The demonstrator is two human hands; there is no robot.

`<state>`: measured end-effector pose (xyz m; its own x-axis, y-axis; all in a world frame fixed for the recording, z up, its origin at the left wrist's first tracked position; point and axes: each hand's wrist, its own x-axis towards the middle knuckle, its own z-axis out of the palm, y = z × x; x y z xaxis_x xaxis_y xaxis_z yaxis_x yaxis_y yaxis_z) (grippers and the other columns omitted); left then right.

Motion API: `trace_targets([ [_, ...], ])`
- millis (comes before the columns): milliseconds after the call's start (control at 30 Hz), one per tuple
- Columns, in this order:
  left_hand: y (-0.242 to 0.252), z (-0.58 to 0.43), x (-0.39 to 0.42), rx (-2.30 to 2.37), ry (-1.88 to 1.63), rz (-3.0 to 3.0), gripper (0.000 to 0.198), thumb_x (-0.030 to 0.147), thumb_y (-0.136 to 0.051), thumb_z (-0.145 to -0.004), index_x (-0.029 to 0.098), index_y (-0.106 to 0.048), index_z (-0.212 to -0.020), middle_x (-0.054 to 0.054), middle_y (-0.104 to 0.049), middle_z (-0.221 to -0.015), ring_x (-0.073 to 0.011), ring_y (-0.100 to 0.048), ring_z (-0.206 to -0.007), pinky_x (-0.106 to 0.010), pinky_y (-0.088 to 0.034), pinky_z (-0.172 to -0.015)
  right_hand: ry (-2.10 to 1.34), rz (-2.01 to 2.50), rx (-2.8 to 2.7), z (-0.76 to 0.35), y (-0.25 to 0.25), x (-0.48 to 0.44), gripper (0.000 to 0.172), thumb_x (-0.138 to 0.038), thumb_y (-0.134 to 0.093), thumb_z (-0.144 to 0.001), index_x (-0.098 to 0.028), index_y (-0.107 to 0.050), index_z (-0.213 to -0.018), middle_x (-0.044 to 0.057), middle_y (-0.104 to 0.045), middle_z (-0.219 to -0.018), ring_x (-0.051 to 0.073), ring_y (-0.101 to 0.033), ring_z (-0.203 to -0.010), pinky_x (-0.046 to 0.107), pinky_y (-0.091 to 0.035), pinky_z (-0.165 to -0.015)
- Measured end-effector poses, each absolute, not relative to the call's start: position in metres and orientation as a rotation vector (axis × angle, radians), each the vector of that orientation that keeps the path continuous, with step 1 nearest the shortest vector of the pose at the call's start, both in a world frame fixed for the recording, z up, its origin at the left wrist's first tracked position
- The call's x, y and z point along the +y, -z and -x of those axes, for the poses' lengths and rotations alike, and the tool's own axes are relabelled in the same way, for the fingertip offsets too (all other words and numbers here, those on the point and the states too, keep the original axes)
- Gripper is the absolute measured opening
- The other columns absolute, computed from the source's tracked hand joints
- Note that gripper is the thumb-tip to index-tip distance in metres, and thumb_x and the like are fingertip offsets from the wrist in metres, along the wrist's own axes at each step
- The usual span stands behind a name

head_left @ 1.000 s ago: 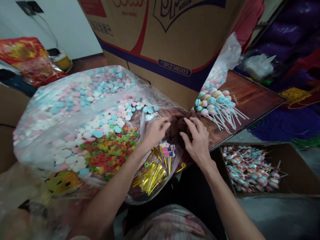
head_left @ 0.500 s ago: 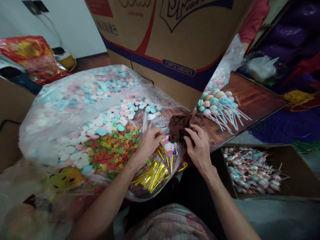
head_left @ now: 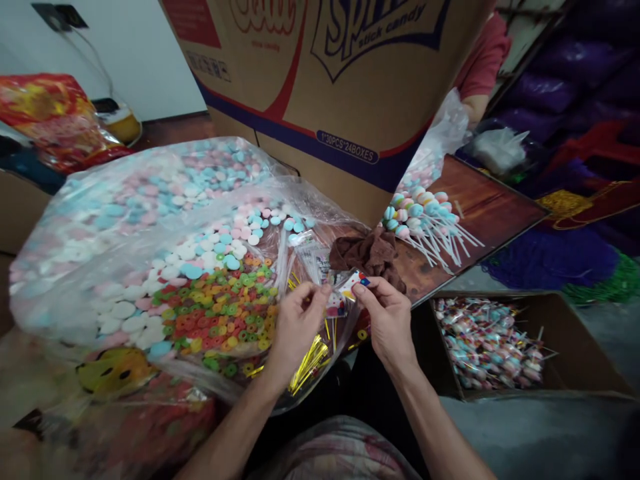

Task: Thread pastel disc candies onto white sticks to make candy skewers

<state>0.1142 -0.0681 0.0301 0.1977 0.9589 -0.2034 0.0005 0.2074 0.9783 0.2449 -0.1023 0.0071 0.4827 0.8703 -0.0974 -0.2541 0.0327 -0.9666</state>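
Between my two hands is a small printed plastic wrapper (head_left: 350,285) with coloured dots. My left hand (head_left: 303,320) pinches its left edge, and my right hand (head_left: 390,319) grips its right end between thumb and finger. Just behind them lies a crumpled brown cloth (head_left: 367,252), no longer touched by my fingers. Gold twist ties (head_left: 311,363) lie below my left hand. Left of it are coloured candy rings (head_left: 217,310) and pastel candy discs (head_left: 200,250) on clear plastic. More clear wrappers (head_left: 313,257) lie beyond my hands.
A large cardboard box (head_left: 300,87) stands at the back. Striped lollipops (head_left: 425,213) lie on the brown table (head_left: 495,200). Low on the right, an open carton (head_left: 575,347) holds wrapped lollipops. A person's arm in a red sleeve (head_left: 483,60) shows behind the box.
My right hand has left the brown cloth and now grips the wrapper beside my left hand. The wrapper is raised between both hands. The view has shifted slightly.
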Motion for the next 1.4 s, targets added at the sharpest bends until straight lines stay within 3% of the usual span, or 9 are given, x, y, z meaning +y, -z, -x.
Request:
trace_targets([
  [100,-0.025,-0.121,-0.074,0.937,-0.742,-0.728,0.043,0.055,-0.075,-0.073,0.013,-0.069,-0.075,-0.002,-0.063,-0.067,-0.0071,-0.052,-0.053,-0.019,-0.037,-0.049,-0.974,1.257,-0.690,-0.251,-0.009,-0.104,0.018,-0.035,-0.074,-0.080,-0.018,-0.067,-0.081,-0.002,-0.064,-0.074,0.012,-0.053,-0.063,0.023,-0.044,-0.061],
  [200,-0.024,-0.130,-0.066,0.832,-0.825,-0.307,0.030,0.035,-0.085,-0.067,0.015,-0.072,-0.084,-0.004,-0.071,-0.081,-0.0083,-0.060,-0.065,-0.019,-0.046,-0.058,-0.977,1.309,-0.807,-0.252,-0.015,-0.107,0.020,-0.038,-0.069,-0.084,-0.018,-0.065,-0.082,0.000,-0.063,-0.076,0.013,-0.052,-0.067,0.023,-0.044,-0.062],
  [367,-0.030,-0.142,-0.054,0.866,-1.024,-0.262,0.024,0.014,-0.088,-0.057,0.014,-0.072,-0.075,-0.001,-0.072,-0.075,-0.0088,-0.064,-0.066,-0.018,-0.049,-0.061,-0.944,1.396,-0.888,-0.252,-0.017,-0.110,0.031,-0.045,-0.060,-0.089,-0.019,-0.056,-0.073,-0.003,-0.049,-0.066,0.011,-0.041,-0.060,0.022,-0.037,-0.055],
  [633,-0.034,-0.148,-0.060,0.925,-1.093,-0.397,0.030,0.030,-0.089,-0.058,0.014,-0.072,-0.076,-0.001,-0.072,-0.075,-0.0078,-0.062,-0.061,-0.017,-0.050,-0.058,-0.905,1.409,-0.908,-0.265,-0.008,-0.108,0.035,-0.045,-0.053,-0.094,-0.019,-0.053,-0.072,-0.003,-0.044,-0.068,0.012,-0.037,-0.063,0.023,-0.032,-0.058],
  [833,-0.024,-0.144,-0.048,0.972,-1.174,-0.317,0.027,0.021,-0.090,-0.053,0.013,-0.068,-0.066,-0.001,-0.071,-0.070,-0.0081,-0.062,-0.059,-0.016,-0.051,-0.056,-0.851,1.476,-1.052,-0.276,-0.013,-0.105,0.039,-0.044,-0.051,-0.095,-0.020,-0.044,-0.065,-0.004,-0.036,-0.064,0.011,-0.034,-0.061,0.024,-0.028,-0.056],
  [967,-0.022,-0.145,-0.049,0.975,-1.175,-0.299,0.028,0.025,-0.091,-0.054,0.013,-0.070,-0.068,0.000,-0.069,-0.067,-0.0063,-0.059,-0.055,-0.015,-0.049,-0.053,-0.836,1.487,-1.076,-0.279,-0.012,-0.100,0.042,-0.045,-0.049,-0.096,-0.021,-0.038,-0.064,-0.005,-0.035,-0.063,0.010,-0.032,-0.059,0.024,-0.027,-0.054],
  [1133,-0.026,-0.142,-0.045,0.971,-1.189,-0.308,0.029,0.026,-0.091,-0.054,0.013,-0.070,-0.069,-0.001,-0.069,-0.068,-0.0069,-0.059,-0.056,-0.015,-0.050,-0.053,-0.814,1.564,-1.288,-0.291,-0.017,-0.089,0.042,-0.045,-0.047,-0.097,-0.021,-0.043,-0.063,-0.005,-0.041,-0.060,0.011,-0.039,-0.057,0.024,-0.031,-0.054],
  [1233,-0.027,-0.138,-0.037,1.002,-1.255,-0.261,0.032,0.024,-0.092,-0.050,0.013,-0.067,-0.068,0.001,-0.068,-0.065,-0.0056,-0.057,-0.053,-0.014,-0.046,-0.049,-0.484,1.658,-1.457,-0.313,-0.031,-0.073,0.030,-0.041,-0.051,-0.095,-0.020,-0.058,-0.074,0.000,-0.057,-0.069,0.015,-0.052,-0.067,0.026,-0.040,-0.064],
  [1400,-0.024,-0.130,-0.028,0.975,-1.243,-0.189,0.037,0.026,-0.093,-0.050,0.014,-0.064,-0.070,0.004,-0.064,-0.064,-0.0057,-0.054,-0.051,-0.017,-0.046,-0.048,0.540,2.159,-1.474,-0.375,-0.053,-0.033,0.025,-0.031,-0.056,-0.088,-0.013,-0.069,-0.099,0.019,-0.066,-0.102,0.032,-0.056,-0.094,0.044,-0.040,-0.079],
])
